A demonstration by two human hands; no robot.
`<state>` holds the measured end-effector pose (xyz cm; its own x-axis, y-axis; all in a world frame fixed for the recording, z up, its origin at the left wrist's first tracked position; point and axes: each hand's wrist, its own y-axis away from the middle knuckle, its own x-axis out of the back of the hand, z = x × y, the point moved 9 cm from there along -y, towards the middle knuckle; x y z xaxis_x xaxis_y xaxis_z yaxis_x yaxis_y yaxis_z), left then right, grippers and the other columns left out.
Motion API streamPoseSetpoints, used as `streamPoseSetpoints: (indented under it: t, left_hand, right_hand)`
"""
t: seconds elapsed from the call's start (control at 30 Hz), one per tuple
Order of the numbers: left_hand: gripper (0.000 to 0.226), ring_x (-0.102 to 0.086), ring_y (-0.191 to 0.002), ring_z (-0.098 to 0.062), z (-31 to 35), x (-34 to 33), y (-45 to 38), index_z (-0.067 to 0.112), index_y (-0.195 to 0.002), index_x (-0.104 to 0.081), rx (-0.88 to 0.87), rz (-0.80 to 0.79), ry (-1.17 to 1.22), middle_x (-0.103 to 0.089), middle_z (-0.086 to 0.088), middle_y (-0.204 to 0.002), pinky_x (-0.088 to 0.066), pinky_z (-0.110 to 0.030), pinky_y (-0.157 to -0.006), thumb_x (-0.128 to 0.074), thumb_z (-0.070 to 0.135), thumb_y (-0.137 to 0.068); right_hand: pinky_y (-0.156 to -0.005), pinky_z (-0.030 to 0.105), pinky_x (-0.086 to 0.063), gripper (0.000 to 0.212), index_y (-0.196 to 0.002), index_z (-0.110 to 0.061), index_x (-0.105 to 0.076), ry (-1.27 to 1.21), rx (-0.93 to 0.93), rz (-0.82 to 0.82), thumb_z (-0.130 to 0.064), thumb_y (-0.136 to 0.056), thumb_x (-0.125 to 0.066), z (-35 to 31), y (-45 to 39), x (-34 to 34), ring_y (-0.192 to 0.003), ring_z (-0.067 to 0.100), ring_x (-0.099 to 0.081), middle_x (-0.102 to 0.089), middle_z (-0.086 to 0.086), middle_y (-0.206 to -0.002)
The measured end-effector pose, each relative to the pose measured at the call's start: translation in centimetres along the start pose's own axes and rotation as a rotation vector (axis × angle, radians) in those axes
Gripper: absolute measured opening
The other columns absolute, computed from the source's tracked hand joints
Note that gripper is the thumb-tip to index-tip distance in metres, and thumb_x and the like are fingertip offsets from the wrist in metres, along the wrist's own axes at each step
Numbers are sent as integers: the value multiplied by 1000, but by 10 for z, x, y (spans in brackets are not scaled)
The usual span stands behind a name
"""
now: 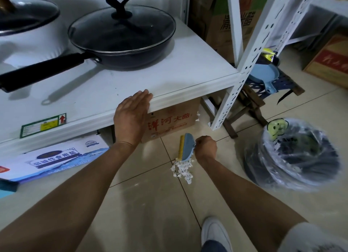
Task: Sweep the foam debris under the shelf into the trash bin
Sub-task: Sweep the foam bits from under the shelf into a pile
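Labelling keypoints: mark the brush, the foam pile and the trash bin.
brush (185,148), head view, on the blue back above the yellow bristles.
foam pile (183,169), head view, middle of the white scraps on the floor tile.
trash bin (263,168), head view, on the dark left wall under the clear liner.

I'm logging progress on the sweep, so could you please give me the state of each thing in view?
Foam debris: heaped on the floor tiles.
Brush: gripped, beside the heap.
Right hand: closed on the brush.
Left hand: open, flat on the shelf edge.
Trash bin: open, lined with plastic.
Pan: lidded.
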<state>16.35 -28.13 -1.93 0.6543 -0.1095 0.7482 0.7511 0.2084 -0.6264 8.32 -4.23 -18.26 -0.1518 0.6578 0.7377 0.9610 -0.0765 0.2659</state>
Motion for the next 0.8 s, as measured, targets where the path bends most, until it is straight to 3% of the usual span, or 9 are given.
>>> streamPoseSetpoints:
  t: [0.1, 0.23, 0.37, 0.5, 0.6, 0.7, 0.8]
  left_hand:
    - [33, -51, -130, -14, 3, 0, 0, 20, -131, -57, -8, -38, -1, -57, 2, -138, -38, -33, -111, -44, 26, -102]
    - [32, -52, -129, -15, 6, 2, -1, 19, -130, -59, 7, -40, 16, -58, 0, -137, -41, -35, -109, -45, 26, -102]
    - [33, -52, -130, -17, 6, 3, -3, 19, -129, -59, 34, -67, 71, -57, -1, -138, -43, -43, -106, -44, 27, -101]
    - [38, -40, -137, -13, 39, 4, 2, 18, -136, -51, -24, -101, 113, -45, 1, -147, -32, -36, -116, -43, 24, -100]
    - [40, -44, -133, -13, 95, -33, 18, 17, -135, -53, -90, -233, 289, -47, 0, -147, -34, -30, -110, -50, 23, -96]
    - [52, -41, -136, -16, 118, -109, 29, 18, -141, -46, 68, -477, 392, -44, 0, -149, -33, -30, -114, -60, 13, -91]
    - [63, -55, -122, -24, 124, -168, 33, 19, -143, -42, 240, -604, 414, -47, -2, -145, -44, -32, -104, -64, 6, -85]
  right_hand:
    - [-90, 33, -50, 26, -112, -4, -68, 17, 60, 5, -5, -89, -55, -6, -6, 9, -106, 33, -65, -70, 18, -112]
    - [-80, 34, -51, 18, -101, 0, -67, 111, 111, -32, -4, -89, -55, -12, -18, 16, -99, 34, -65, -70, 19, -103]
    - [-83, 38, -55, 16, -100, 0, -66, 156, 137, -42, -5, -89, -57, -18, -35, 26, -97, 34, -66, -70, 19, -102]
    - [-84, 38, -56, 19, -102, 0, -68, 180, 164, -23, -9, -93, -53, -29, -53, 36, -98, 33, -66, -71, 19, -103]
    - [-82, 37, -55, 23, -99, 1, -69, 139, 180, -29, -16, -94, -54, -39, -65, 41, -97, 33, -67, -72, 20, -101]
    - [-79, 37, -54, 24, -96, 3, -69, 95, 199, -13, -14, -93, -53, -45, -74, 42, -96, 35, -68, -71, 22, -98]
    - [-76, 33, -53, 21, -94, 1, -71, 39, 186, 18, -12, -90, -55, -45, -77, 43, -92, 32, -69, -73, 19, -95]
